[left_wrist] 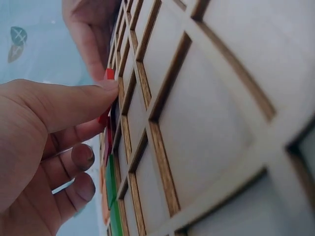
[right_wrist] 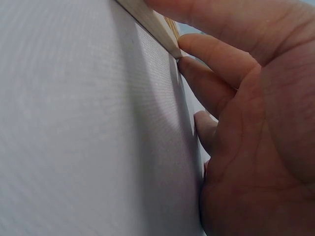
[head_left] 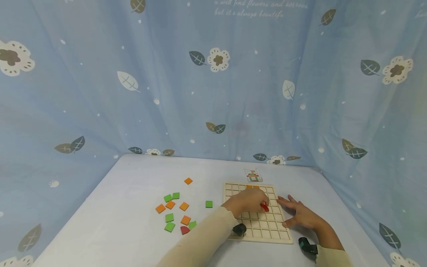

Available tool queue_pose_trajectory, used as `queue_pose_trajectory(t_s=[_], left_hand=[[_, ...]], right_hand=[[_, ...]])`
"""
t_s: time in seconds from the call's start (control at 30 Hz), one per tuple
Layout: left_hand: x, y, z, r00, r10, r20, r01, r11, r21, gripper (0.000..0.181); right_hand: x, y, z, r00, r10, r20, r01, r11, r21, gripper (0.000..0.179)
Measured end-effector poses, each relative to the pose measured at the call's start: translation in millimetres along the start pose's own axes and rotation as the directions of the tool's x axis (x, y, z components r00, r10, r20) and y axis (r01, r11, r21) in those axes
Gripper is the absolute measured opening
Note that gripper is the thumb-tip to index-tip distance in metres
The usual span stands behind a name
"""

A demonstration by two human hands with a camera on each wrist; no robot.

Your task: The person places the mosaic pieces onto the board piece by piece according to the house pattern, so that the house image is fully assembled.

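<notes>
Five orange tiles point(head_left: 184, 206) lie well to the left of the grid board point(head_left: 267, 225), mixed with five green tiles point(head_left: 169, 217). Among those nearer the viewer is a dark red piece point(head_left: 185, 230) with a curved edge. One more green tile point(head_left: 208, 204) lies closer to the board's left side, apart from that scatter. A cream sleeve point(head_left: 203, 237) slants in from the board's near left. From it the left hand point(head_left: 250, 201) reaches over the board, with a black device point(head_left: 239, 229) at its wrist above the near left part. Beyond the hand, two orange pieces point(head_left: 252, 187) sit near the board's far edge, and a small printed card point(head_left: 253, 175) lies just past that edge. The left thumb and forefinger pinch a bright red piece point(head_left: 265, 207) over the right half of the board; whether it is seated in a cell, I cannot tell. The left wrist view shows green pieces point(left_wrist: 114, 206) on the board below those fingers. At the board's right edge, the right hand point(head_left: 301, 215) spreads its fingers and touches the rim, grasping nothing. Another black device point(head_left: 307, 246) is at that wrist, right of the board's near corner.
</notes>
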State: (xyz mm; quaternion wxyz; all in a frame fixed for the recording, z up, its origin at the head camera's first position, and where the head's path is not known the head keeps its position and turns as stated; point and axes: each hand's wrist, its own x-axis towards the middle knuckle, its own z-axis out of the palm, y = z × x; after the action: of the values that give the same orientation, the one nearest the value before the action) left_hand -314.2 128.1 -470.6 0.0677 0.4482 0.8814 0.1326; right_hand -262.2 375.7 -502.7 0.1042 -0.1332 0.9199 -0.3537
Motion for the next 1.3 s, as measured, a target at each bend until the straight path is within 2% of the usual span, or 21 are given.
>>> queue_pose_trajectory(t_s=[0.2, 0.6, 1.13, 1.3], left_hand=[[4.7, 1.1, 2.1, 1.000, 0.017, -0.009, -0.017, 1.000, -0.007, 0.014], [15.9, 5.7, 8.1, 1.000, 0.023, -0.012, -0.022, 0.999, 0.037, 0.015], [15.5, 6.9, 9.3, 1.000, -0.023, 0.021, 0.023, 1.000, -0.006, 0.015], [13.7, 7.5, 8.7, 1.000, -0.016, 0.021, 0.016, 1.000, -0.008, 0.016]], right_hand=[[-0.7, -3.4, 0.3, 1.000, 0.024, -0.010, -0.024, 1.000, -0.003, 0.096], [-0.1, -1.6, 0.0, 1.000, 0.017, -0.013, -0.017, 1.000, -0.008, 0.096], [-0.3, -3.6, -0.9, 1.000, 0.023, -0.005, -0.023, 1.000, 0.006, 0.096], [-0.9, -4.3, -2.2, 1.000, 0.019, -0.003, -0.019, 1.000, 0.001, 0.096]])
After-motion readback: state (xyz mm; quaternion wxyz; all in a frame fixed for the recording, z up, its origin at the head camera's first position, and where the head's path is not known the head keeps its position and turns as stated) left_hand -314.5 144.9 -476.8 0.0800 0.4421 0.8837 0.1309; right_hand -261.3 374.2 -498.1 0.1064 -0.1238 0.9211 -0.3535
